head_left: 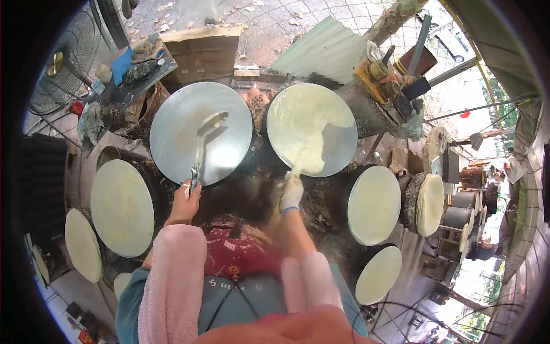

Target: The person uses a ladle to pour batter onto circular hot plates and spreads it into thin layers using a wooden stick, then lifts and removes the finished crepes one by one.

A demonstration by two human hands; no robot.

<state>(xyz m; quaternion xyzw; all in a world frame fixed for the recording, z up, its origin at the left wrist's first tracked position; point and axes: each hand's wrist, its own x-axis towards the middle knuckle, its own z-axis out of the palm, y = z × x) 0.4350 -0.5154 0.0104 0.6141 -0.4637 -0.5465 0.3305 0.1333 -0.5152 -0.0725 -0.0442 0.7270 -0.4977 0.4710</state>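
Observation:
My bare left hand (184, 202) is closed round the handle of a metal ladle (200, 148). Its batter-smeared bowl is over the left round griddle (172, 135), whose grey metal top carries only a faint brownish patch. My right hand (291, 192), in a whitish glove, grips a pale batter-coated spreader (297, 167) at the near edge of the right round griddle (341, 146). A layer of cream batter (295, 114) covers most of that griddle, leaving grey metal on its right side. The spreader's far end merges with the batter, so its shape is unclear.
Pale flatbreads cover round griddles at left (122, 207) and right (374, 205), with several more farther out. A cluttered stand (137, 71) is at the back left, another (389, 80) at the back right. Beyond the griddles are a cardboard box (200, 54) and a corrugated sheet (321, 49).

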